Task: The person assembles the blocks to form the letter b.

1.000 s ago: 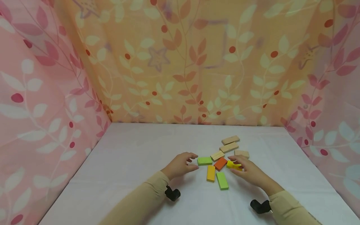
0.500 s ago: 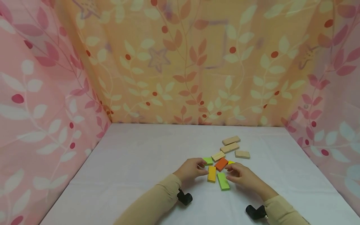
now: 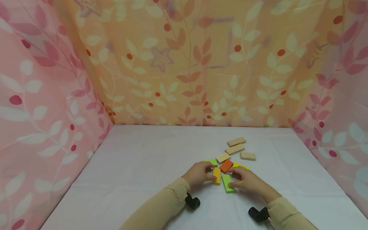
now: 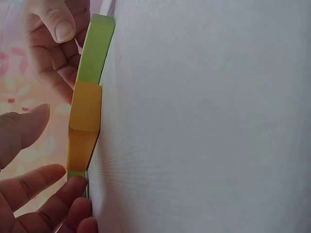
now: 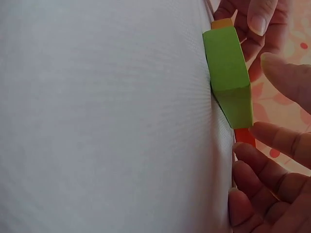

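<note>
My left hand (image 3: 197, 174) hovers at the left of an amber wooden block (image 3: 216, 176), fingers parted. In the left wrist view its thumb stands apart from the amber block (image 4: 86, 107), while the fingertips reach the far end, by another green block. On the other side, my right hand (image 3: 246, 180) spreads around a light green block (image 3: 227, 182). The right wrist view has its thumb off the green block (image 5: 227, 63) and its index fingertip at the far corner. An orange-red block (image 3: 226, 166) lies between the hands, just beyond both blocks.
A second green block (image 3: 212, 162) is partly behind the left hand, and a yellow block (image 3: 239, 165) partly behind the right. Several plain wooden blocks (image 3: 234, 149) lie farther back on the white tabletop (image 3: 149, 153). Patterned cloth (image 3: 184, 64) encloses the table.
My left hand has moved right, from the farther green block to the amber one. My right hand has come nearer and left, from the yellow block to the near green one. The blocks look unmoved.
</note>
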The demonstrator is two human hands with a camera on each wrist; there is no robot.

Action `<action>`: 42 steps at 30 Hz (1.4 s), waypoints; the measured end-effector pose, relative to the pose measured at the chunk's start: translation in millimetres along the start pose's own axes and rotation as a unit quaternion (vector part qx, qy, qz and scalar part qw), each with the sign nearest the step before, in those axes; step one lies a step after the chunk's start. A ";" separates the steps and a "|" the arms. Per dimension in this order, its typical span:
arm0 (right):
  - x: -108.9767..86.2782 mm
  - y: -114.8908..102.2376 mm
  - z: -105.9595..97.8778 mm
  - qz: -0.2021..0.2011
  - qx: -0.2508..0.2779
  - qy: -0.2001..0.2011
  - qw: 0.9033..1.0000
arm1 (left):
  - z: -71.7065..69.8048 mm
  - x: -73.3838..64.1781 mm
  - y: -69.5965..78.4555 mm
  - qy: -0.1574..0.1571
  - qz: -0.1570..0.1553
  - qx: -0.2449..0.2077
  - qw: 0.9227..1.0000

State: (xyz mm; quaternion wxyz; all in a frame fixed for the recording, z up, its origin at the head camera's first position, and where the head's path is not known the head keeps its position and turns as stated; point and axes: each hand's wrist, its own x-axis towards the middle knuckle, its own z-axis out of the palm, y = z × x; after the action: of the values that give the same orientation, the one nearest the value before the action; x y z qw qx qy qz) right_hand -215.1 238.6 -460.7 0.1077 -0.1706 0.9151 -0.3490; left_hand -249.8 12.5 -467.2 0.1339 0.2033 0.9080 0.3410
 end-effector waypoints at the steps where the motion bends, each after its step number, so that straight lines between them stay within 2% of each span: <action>1: 0.8 -0.9 0.2 0.002 -0.001 -0.001 1.000 | -0.2 0.5 0.1 0.001 -0.003 -0.002 1.000; 5: 1.8 -3.7 -0.1 0.011 -0.005 -0.002 1.000 | -0.3 2.8 1.5 -0.001 -0.014 0.000 1.000; 12: 3.2 0.3 3.2 0.004 -0.018 -0.003 1.000 | 2.4 5.8 2.1 0.002 -0.007 0.040 0.999; 19: 4.9 -0.1 8.9 0.035 -0.035 -0.001 0.999 | 6.7 4.9 -1.0 0.005 -0.018 0.074 0.997; 22: 4.4 -1.3 8.7 0.045 -0.034 0.001 0.998 | 7.1 4.5 0.7 0.003 -0.019 0.067 0.998; 29: 3.0 -1.4 6.6 0.033 -0.027 -0.001 0.999 | 7.6 1.8 4.7 -0.004 -0.011 0.039 0.999; 37: 1.8 -0.5 4.9 0.033 -0.031 0.000 0.999 | 9.5 -1.7 7.7 -0.016 0.014 0.005 1.000; 42: 2.1 1.2 5.2 0.037 -0.026 -0.003 0.999 | 9.0 -4.8 7.6 -0.008 0.004 -0.015 1.000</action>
State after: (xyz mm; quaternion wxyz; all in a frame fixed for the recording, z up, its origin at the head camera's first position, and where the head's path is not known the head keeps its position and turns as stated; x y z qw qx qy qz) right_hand -215.7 235.5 -465.4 0.1189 -0.1405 0.9293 -0.3201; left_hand -240.0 20.6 -468.2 0.1432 0.2075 0.9009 0.3532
